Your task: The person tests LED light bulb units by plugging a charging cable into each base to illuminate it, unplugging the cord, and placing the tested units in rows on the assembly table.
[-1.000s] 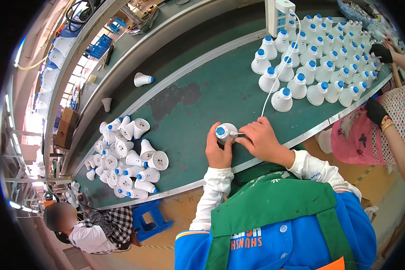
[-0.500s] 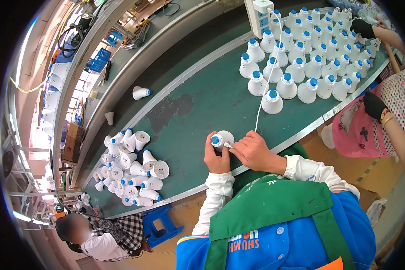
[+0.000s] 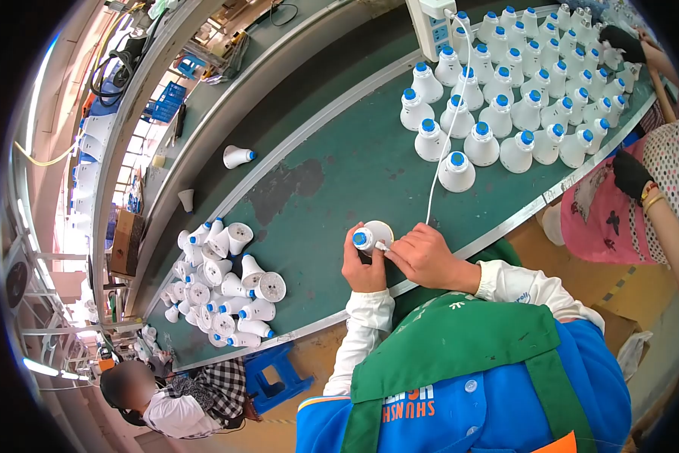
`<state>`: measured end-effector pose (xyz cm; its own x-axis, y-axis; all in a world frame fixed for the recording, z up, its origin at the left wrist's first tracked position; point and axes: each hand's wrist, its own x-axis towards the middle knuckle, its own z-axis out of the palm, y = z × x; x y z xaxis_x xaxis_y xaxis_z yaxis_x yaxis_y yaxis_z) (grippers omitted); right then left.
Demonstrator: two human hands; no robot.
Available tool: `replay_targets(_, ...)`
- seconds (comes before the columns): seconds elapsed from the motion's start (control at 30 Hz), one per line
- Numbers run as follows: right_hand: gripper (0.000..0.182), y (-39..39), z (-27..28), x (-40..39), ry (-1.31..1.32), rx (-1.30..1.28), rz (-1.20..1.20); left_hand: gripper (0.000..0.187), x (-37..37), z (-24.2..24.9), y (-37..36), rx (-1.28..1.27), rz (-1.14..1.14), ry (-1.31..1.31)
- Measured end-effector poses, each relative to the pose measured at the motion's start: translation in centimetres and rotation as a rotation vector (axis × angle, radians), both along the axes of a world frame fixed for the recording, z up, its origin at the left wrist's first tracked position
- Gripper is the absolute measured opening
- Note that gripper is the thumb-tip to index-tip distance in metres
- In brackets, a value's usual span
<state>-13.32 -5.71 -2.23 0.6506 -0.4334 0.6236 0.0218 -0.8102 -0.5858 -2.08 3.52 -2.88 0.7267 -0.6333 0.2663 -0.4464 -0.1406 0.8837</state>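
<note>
My left hand [image 3: 363,268] is wrapped around a white cone-shaped bulb [image 3: 379,232] with a blue cap, holding it just above the green work surface near its front edge. Between the fingertips of my right hand [image 3: 428,257] is the small white plug of a cable [image 3: 435,180], brought up against the bulb's side. Whether the plug sits inside a socket cannot be made out. A thin yellowish edge shows on the bulb's wide rim. The cable runs up past the standing bulbs to a white power strip [image 3: 435,32].
Rows of similar bulbs [image 3: 481,143] stand caps up on the right. A loose pile of bulbs [image 3: 217,272] lies to the left. Two more lie on the far strip. A co-worker's gloved hand [image 3: 631,174] is at right; another person [image 3: 181,404] sits lower left beside a blue stool [image 3: 275,377].
A yellowish edge now shows on the held bulb's rim. Both my hands stay nearly in place. The co-worker's upper gloved hand at right has shifted slightly outward.
</note>
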Motion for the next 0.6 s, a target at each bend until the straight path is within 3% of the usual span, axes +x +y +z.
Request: replay_targets(0.6,0.012,-0.09,0.01,-0.05,0.032,0.010,0.011,0.043,-0.04,0.43,-0.24,0.017,0.012,-0.078)
